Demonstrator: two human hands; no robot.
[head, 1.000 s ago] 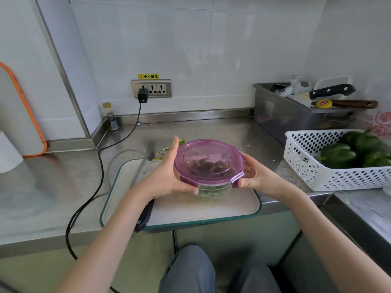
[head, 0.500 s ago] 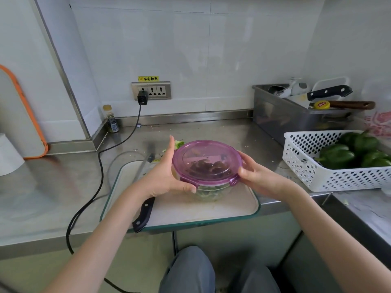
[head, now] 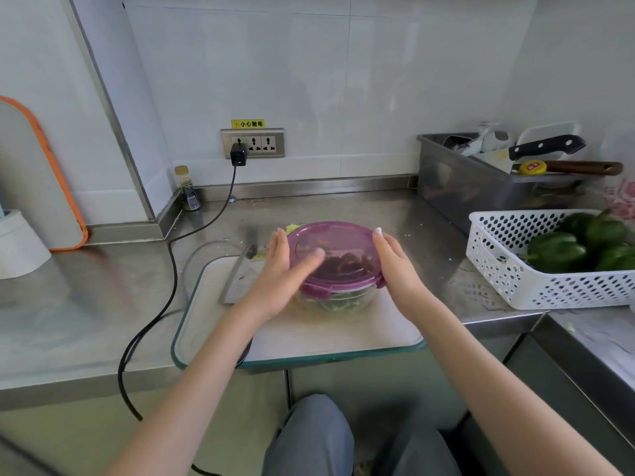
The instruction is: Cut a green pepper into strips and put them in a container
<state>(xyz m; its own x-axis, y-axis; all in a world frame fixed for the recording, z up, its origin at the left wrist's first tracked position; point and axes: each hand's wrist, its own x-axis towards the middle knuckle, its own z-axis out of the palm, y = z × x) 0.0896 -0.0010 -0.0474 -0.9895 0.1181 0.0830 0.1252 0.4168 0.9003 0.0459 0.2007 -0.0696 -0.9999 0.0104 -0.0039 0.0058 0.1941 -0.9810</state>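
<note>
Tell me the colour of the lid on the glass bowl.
Translucent purple lid, seen best in the head view.

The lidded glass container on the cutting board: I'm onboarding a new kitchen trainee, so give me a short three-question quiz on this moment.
1. True or false: the purple lid sits on the glass container.
2. Where are the whole green peppers? A) in the white basket B) on the cutting board C) in the steel tub
3. Fill in: the left hand and right hand flank the container with fingers ____.

Key: 1 true; 2 A; 3 straight (open, not curled round it).
</note>
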